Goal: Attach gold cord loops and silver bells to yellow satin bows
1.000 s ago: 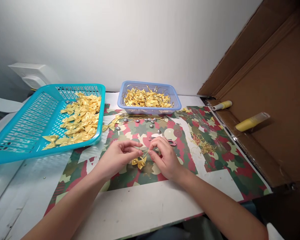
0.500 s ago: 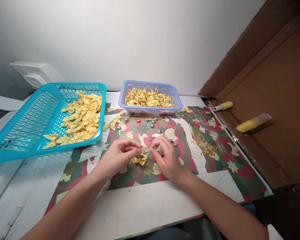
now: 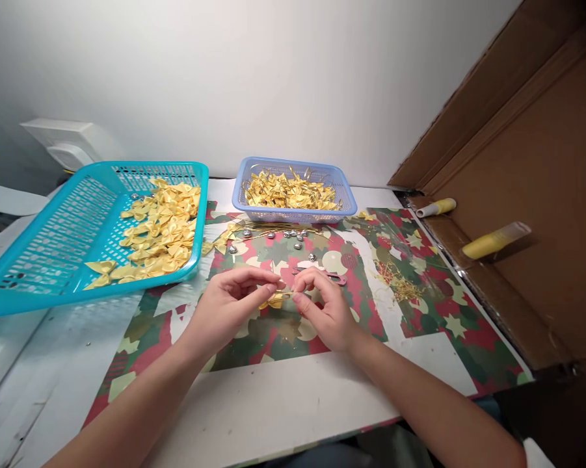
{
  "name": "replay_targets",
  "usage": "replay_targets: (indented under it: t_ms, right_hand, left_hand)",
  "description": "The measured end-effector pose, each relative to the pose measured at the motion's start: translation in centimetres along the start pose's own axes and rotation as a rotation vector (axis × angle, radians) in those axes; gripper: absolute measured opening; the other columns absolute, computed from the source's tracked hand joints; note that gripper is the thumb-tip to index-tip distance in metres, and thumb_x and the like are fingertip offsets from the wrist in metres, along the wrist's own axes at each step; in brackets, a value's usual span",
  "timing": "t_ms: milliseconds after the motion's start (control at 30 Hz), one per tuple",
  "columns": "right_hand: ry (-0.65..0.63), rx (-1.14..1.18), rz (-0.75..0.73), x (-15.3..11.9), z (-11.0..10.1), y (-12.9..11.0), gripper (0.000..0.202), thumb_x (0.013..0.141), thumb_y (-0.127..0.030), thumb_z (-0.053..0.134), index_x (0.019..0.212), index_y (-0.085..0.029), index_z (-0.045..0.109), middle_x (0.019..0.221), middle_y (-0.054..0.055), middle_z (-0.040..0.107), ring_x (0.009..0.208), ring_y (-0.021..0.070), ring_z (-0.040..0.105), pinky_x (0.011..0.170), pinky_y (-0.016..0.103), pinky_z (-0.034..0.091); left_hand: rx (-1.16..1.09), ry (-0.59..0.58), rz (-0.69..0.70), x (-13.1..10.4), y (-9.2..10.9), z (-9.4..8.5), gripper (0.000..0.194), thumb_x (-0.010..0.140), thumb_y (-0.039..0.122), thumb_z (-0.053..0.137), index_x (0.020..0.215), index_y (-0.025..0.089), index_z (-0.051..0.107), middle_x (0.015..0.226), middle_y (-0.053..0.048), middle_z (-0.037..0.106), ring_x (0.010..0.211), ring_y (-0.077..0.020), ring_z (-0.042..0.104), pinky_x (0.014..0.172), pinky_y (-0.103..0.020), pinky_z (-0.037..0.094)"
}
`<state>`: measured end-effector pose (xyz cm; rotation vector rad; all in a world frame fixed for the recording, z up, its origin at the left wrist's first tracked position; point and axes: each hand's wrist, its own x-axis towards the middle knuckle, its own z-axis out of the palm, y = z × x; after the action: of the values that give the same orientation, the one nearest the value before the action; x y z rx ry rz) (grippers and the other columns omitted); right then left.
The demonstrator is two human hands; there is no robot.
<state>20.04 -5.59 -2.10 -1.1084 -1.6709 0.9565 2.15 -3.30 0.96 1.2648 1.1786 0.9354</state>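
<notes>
A yellow bow (image 3: 275, 301) hangs between my hands, partly hidden by the left fingers. My left hand (image 3: 241, 302) is closed in a pinch at the bow and its thin gold cord. With thumb and index finger together, my right hand (image 3: 324, 309) grips the end of that cord just to the right. Behind the right hand lie small pink-handled snips (image 3: 339, 279), partly covered. Several silver bells (image 3: 297, 246) and a bundle of gold cords (image 3: 273, 226) rest on the patterned sheet (image 3: 253, 348) beyond my hands.
At the left stands a turquoise basket (image 3: 201, 227) with yellow bows. A blue-violet basket (image 3: 297, 213) of corded bows is at the back. Cord scraps (image 3: 400, 283) lie to the right, beside a cardboard wall (image 3: 531, 195) with two yellow-banded tubes (image 3: 495, 240).
My left fingers have shifted slightly right and now cover more of the bow, which has risen a little. The right hand has barely moved.
</notes>
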Motion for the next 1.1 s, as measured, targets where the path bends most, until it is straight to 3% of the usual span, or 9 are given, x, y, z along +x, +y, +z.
replay_targets:
  t_ms: [133,267,500,633,733,867,1000,1100]
  right_hand:
    - [-0.026,0.078,0.098,0.0,0.1,0.2,0.007,0.09,-0.026,0.049,0.084,-0.022,0.051,0.089,0.002,0.056,0.08,0.0148,0.054,0.064,0.027,0.043]
    - [0.005,0.03,0.04,0.0,-0.1,-0.2,0.008,0.084,-0.025,0.057,0.092,-0.023,0.055,0.092,0.002,0.058,0.084,0.0162,0.053,0.074,0.031,0.044]
    - [-0.02,-0.04,-0.153,0.1,-0.5,-0.7,0.023,0.08,-0.026,0.062,0.103,-0.025,0.059,0.098,0.005,0.061,0.094,0.0212,0.054,0.086,0.04,0.045]
    - [-0.092,-0.086,-0.166,0.2,-0.3,-0.4,0.007,0.087,-0.025,0.059,0.092,-0.026,0.064,0.098,0.003,0.066,0.096,0.0202,0.057,0.094,0.043,0.04]
    - [-0.087,0.0,-0.098,0.3,-0.4,-0.3,0.015,0.092,-0.027,0.054,0.08,-0.023,0.063,0.088,0.003,0.067,0.088,0.0182,0.059,0.089,0.04,0.042]
    - [-0.114,0.244,0.052,0.5,-1.3,-0.6,0.019,0.09,-0.036,0.056,0.08,-0.022,0.064,0.082,0.003,0.063,0.078,0.0157,0.058,0.072,0.031,0.047]
    - [-0.186,0.458,0.112,0.5,-2.1,-1.0,0.019,0.087,-0.038,0.061,0.079,-0.021,0.064,0.075,0.001,0.061,0.069,0.013,0.057,0.063,0.027,0.046]
    - [-0.206,0.493,0.203,0.4,-2.0,-1.0,0.018,0.085,-0.038,0.062,0.081,-0.02,0.063,0.07,0.0,0.06,0.064,0.0115,0.056,0.059,0.025,0.044]
  left_hand:
    - [-0.053,0.015,0.006,-0.1,-0.1,0.0,0.028,0.065,0.043,0.078,0.079,0.019,0.072,0.082,-0.007,0.075,0.067,-0.0194,0.067,0.057,-0.027,0.054]
    - [-0.08,0.015,0.05,-0.3,0.0,-0.1,0.02,0.069,0.037,0.076,0.078,0.019,0.071,0.077,-0.004,0.074,0.055,-0.0136,0.061,0.053,-0.025,0.052]
    - [-0.119,0.013,0.168,-0.8,0.2,-0.1,0.007,0.073,0.026,0.074,0.076,0.022,0.072,0.072,-0.002,0.073,0.072,-0.0171,0.068,0.06,-0.022,0.053]
    - [-0.147,0.001,0.196,-0.8,-0.2,-0.3,0.003,0.074,0.025,0.073,0.076,0.022,0.072,0.075,-0.001,0.074,0.071,-0.0155,0.067,0.059,-0.022,0.051]
    - [-0.202,0.075,0.182,-0.6,-0.6,-0.4,0.005,0.072,0.026,0.075,0.075,0.022,0.073,0.076,-0.002,0.075,0.071,-0.0152,0.065,0.057,-0.02,0.049]
    - [-0.311,0.19,0.123,-0.2,-0.8,-0.4,0.012,0.067,0.029,0.078,0.076,0.021,0.075,0.073,-0.003,0.075,0.061,-0.0122,0.059,0.052,-0.02,0.045]
    - [-0.374,0.186,0.022,-0.1,-0.6,-0.2,0.018,0.062,0.03,0.081,0.077,0.021,0.076,0.075,-0.004,0.075,0.052,-0.0081,0.049,0.048,-0.019,0.042]
    - [-0.321,0.158,-0.064,-0.1,-0.8,-0.2,0.023,0.063,0.031,0.081,0.082,0.02,0.077,0.081,-0.006,0.075,0.051,-0.007,0.047,0.048,-0.02,0.041]
